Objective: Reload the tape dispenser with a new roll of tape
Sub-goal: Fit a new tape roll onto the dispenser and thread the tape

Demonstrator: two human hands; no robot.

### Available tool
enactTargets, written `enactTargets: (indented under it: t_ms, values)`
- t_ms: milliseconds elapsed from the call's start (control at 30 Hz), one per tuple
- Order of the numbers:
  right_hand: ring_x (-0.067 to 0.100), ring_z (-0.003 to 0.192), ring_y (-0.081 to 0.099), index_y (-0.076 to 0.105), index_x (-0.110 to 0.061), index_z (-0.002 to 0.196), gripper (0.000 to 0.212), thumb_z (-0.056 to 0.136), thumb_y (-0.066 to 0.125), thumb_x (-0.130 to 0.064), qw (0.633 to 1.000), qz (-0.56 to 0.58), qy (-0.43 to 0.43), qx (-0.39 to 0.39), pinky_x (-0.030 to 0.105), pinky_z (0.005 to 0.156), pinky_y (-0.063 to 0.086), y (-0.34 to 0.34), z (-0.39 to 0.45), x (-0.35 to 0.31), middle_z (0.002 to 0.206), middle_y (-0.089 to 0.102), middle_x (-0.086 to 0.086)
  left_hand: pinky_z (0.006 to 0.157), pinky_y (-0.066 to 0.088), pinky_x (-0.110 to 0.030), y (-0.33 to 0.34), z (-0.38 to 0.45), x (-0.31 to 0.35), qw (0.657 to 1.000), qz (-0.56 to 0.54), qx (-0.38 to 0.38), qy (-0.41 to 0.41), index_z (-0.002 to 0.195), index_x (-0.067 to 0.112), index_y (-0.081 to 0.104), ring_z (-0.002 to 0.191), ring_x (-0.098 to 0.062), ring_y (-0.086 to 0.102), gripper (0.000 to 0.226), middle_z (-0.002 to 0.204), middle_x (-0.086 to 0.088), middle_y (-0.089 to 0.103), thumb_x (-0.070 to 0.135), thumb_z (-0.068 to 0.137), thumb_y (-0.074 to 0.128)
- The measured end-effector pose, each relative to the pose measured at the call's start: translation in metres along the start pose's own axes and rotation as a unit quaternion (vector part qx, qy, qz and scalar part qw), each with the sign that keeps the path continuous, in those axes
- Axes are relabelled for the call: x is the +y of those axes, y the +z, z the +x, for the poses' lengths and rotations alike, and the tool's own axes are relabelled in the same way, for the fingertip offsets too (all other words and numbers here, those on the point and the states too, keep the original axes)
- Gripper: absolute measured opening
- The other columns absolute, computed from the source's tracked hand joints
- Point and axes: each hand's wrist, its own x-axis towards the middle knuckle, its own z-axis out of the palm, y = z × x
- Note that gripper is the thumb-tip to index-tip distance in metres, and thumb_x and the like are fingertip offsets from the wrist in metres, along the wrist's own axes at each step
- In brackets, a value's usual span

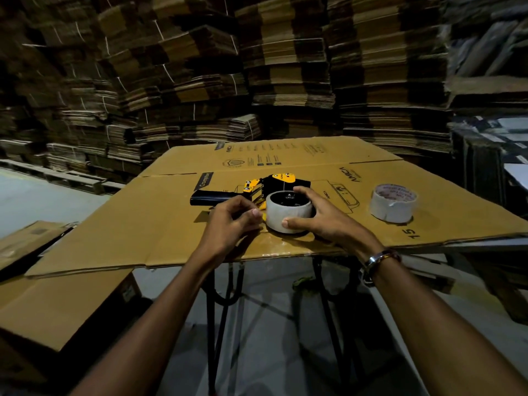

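Yellow and black plastic marks the tape dispenser [257, 186], which lies on its side on a flattened cardboard sheet [160, 224] that serves as my work surface. Its black handle points away to the left of the roll, and the yellow head sits just behind the roll. A pale tape roll [288, 215] sits on the dispenser's hub, its open core facing up so the dark hub shows inside the ring.

My right hand [323, 218] wraps around the right side of this roll: the thumb presses the near wall, and the other fingers curve over the far rim. My left hand [233, 221] is just to the left of the roll, with fingers curled narrow and the thumb and fingertips pinched together right at the roll's left edge. Whether they hold the loose end of the tape I cannot tell, as it is too small to make out.

A second tape roll [393, 202], white with a printed label inside its core, rests well to the right of the mounted roll on the same sheet. A wristwatch [377, 262] circles my right wrist. Stacked flat cartons [285, 67] rise behind the sheet.
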Motion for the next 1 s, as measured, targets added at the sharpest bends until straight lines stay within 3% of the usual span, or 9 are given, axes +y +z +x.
enactTargets:
  t_ms: [100, 200, 267, 367, 533, 600, 667, 900, 1000]
  values:
    - [0.022, 0.134, 0.041, 0.028, -0.031, 0.153, 0.095, 0.076, 0.083, -0.034, 1.0, -0.006, -0.007, 0.007, 0.041, 0.108, 0.044, 0.0, -0.001, 0.001, 0.153, 0.032, 0.002, 0.078, 0.06, -0.045, -0.005, -0.001, -0.001, 0.987, 0.105, 0.086, 0.088, 0.093, 0.009, 0.067, 0.087, -0.02, 0.071, 0.005, 0.091, -0.005, 0.072, 0.013, 0.094, 0.063]
    - [0.021, 0.135, 0.038, 0.031, -0.03, 0.152, 0.091, 0.077, 0.082, -0.033, 0.999, -0.015, -0.022, 0.018, 0.04, 0.109, 0.043, -0.001, -0.001, 0.002, 0.153, 0.031, 0.0, 0.078, 0.055, -0.043, -0.02, 0.006, -0.001, 0.908, 0.313, 0.174, 0.219, 0.102, 0.012, 0.066, 0.092, -0.016, 0.062, 0.01, 0.101, -0.003, 0.067, 0.015, 0.092, 0.064]
    - [0.02, 0.134, 0.038, 0.033, -0.029, 0.15, 0.087, 0.078, 0.082, -0.032, 0.999, -0.018, -0.032, 0.031, 0.041, 0.109, 0.043, -0.001, -0.001, 0.004, 0.152, 0.033, -0.001, 0.091, 0.049, -0.043, -0.034, 0.018, -0.002, 0.873, 0.423, 0.142, 0.197, 0.12, 0.017, 0.06, 0.112, -0.02, 0.052, 0.028, 0.122, -0.004, 0.06, 0.026, 0.094, 0.06]
    - [0.02, 0.131, 0.043, 0.04, -0.031, 0.144, 0.08, 0.076, 0.083, -0.035, 0.997, -0.024, -0.04, 0.054, 0.044, 0.106, 0.046, 0.0, 0.0, 0.007, 0.146, 0.04, -0.003, 0.107, 0.033, -0.045, -0.051, 0.033, -0.003, 0.828, 0.554, -0.005, 0.084, 0.144, 0.023, 0.042, 0.133, -0.025, 0.039, 0.052, 0.145, -0.004, 0.048, 0.047, 0.098, 0.047]
    - [0.02, 0.119, 0.053, 0.049, -0.029, 0.132, 0.067, 0.075, 0.084, -0.035, 0.992, -0.032, -0.061, 0.108, 0.043, 0.097, 0.053, 0.001, 0.001, 0.01, 0.134, 0.049, -0.002, 0.096, 0.04, -0.044, -0.052, 0.027, 0.014, 0.761, 0.64, -0.025, 0.102, 0.138, 0.026, 0.05, 0.119, -0.026, 0.048, 0.048, 0.127, -0.005, 0.058, 0.051, 0.098, 0.042]
    - [0.02, 0.117, 0.055, 0.05, -0.025, 0.131, 0.064, 0.076, 0.084, -0.031, 0.99, -0.032, -0.06, 0.126, 0.04, 0.095, 0.054, 0.0, 0.002, 0.011, 0.133, 0.05, 0.0, 0.087, 0.047, -0.042, -0.047, 0.019, 0.024, 0.765, 0.636, -0.036, 0.1, 0.133, 0.025, 0.054, 0.113, -0.026, 0.052, 0.048, 0.12, -0.005, 0.061, 0.054, 0.095, 0.046]
    - [0.02, 0.118, 0.055, 0.05, -0.024, 0.131, 0.065, 0.076, 0.084, -0.032, 0.988, -0.039, -0.053, 0.14, 0.04, 0.096, 0.054, 0.0, 0.003, 0.012, 0.134, 0.049, 0.001, 0.078, 0.051, -0.039, -0.043, 0.012, 0.035, 0.794, 0.601, -0.059, 0.072, 0.126, 0.024, 0.059, 0.1, -0.023, 0.058, 0.048, 0.111, -0.004, 0.066, 0.057, 0.092, 0.051]
    - [0.017, 0.118, 0.054, 0.051, -0.023, 0.131, 0.065, 0.076, 0.082, -0.039, 0.979, -0.075, -0.066, 0.176, 0.036, 0.096, 0.053, 0.003, 0.005, 0.015, 0.132, 0.05, -0.001, 0.07, 0.052, -0.035, -0.019, -0.004, 0.063, 0.885, 0.436, -0.164, 0.011, 0.094, 0.023, 0.057, 0.086, -0.016, 0.061, 0.033, 0.095, 0.001, 0.065, 0.056, 0.087, 0.061]
    - [0.015, 0.118, 0.051, 0.052, -0.022, 0.132, 0.064, 0.078, 0.081, -0.037, 0.976, -0.091, -0.067, 0.188, 0.026, 0.091, 0.048, 0.005, 0.006, 0.015, 0.132, 0.05, -0.001, 0.066, 0.052, -0.033, -0.002, -0.012, 0.062, 0.908, 0.392, -0.147, 0.025, 0.09, 0.023, 0.054, 0.083, -0.014, 0.062, 0.031, 0.091, 0.003, 0.064, 0.053, 0.087, 0.063]
